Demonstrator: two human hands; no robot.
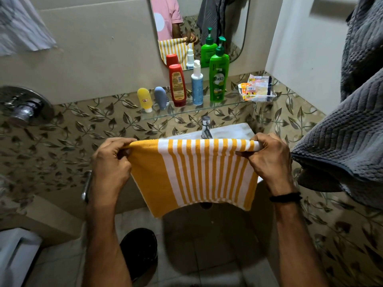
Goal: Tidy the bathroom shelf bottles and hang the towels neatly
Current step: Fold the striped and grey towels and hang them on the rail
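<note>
Striped towel [194, 172] (seemingly folded) between both hands

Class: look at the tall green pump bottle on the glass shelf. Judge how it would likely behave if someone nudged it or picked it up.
The green pump bottle is the tallest on the glass shelf and narrow at its base, so a sideways nudge would probably tip it. Its smooth plastic may be slippery in wet hands. How full it is cannot be seen, so its weight is uncertain.

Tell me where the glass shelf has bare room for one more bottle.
Free: the glass shelf between the green bottle and the sachet tray. Crowded: from the yellow tube to the green bottle, five containers stand close together.
</note>
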